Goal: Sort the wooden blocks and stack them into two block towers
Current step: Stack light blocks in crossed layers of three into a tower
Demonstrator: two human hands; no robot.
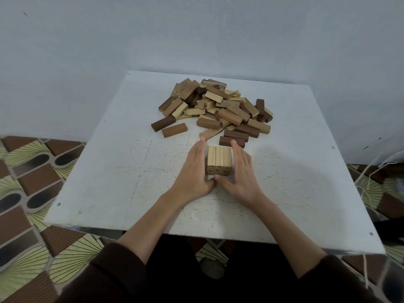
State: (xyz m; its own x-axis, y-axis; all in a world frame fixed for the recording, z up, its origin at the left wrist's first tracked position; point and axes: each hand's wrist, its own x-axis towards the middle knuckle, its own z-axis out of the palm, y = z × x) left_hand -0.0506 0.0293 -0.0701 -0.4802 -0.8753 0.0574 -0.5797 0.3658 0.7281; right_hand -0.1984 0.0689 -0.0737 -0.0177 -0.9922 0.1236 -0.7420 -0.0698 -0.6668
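pale wall behind a white square table (91, 182) on a patterned tile floor (28, 171). at table centre sits a small stack of light blocks (219, 160), laid side by side. left hand (193, 171) presses flat against its 9 o'clock side, right hand (239, 171) against its 3 o'clock side; fingers straight, thumbs meeting at its 6 o'clock end. at 12 o'clock, just beyond the fingertips, lies a loose pile of light and dark blocks (215, 106). bare tabletop stretches wide at 9 and 3 o'clock out to the edges; near edge at 6 o'clock, below the forearms.
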